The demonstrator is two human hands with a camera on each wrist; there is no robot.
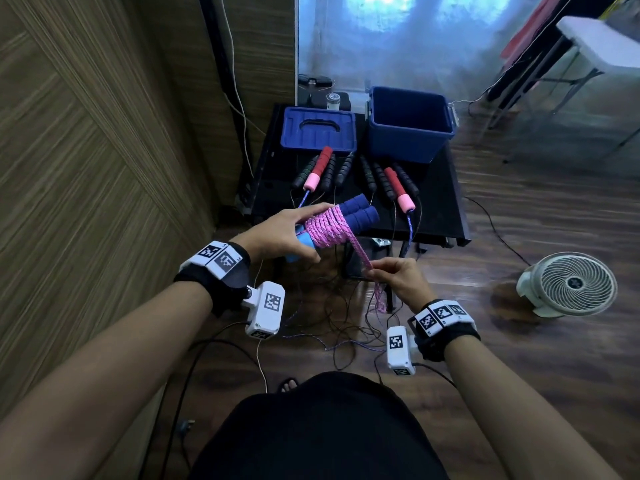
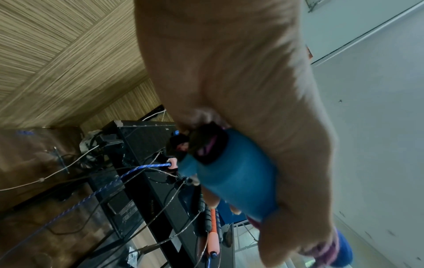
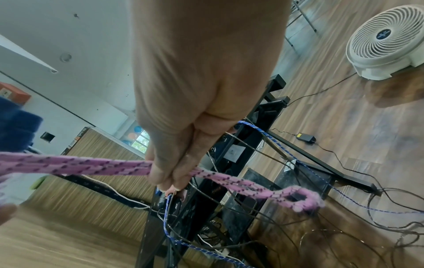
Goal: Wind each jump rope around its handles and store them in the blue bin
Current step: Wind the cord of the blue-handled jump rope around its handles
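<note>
My left hand (image 1: pixel 287 233) grips a pair of blue foam handles (image 1: pixel 356 213) held side by side, with pink rope (image 1: pixel 329 226) coiled many times around their middle. In the left wrist view the light-blue handle end (image 2: pixel 236 174) lies in my left hand (image 2: pixel 252 127). My right hand (image 1: pixel 398 277) pinches the doubled pink rope tail (image 3: pixel 80 166) just below the coil; its looped end (image 3: pixel 296 197) hangs past my right hand (image 3: pixel 174 174). The open blue bin (image 1: pixel 410 124) stands at the back right of the black table (image 1: pixel 440 202).
The bin's blue lid (image 1: pixel 318 129) lies at the back left of the table. Several other jump ropes, black-handled and red-and-pink-handled (image 1: pixel 398 188), lie in front of it, their cords trailing to the floor. A white floor fan (image 1: pixel 568 284) stands to the right. A wooden wall is on the left.
</note>
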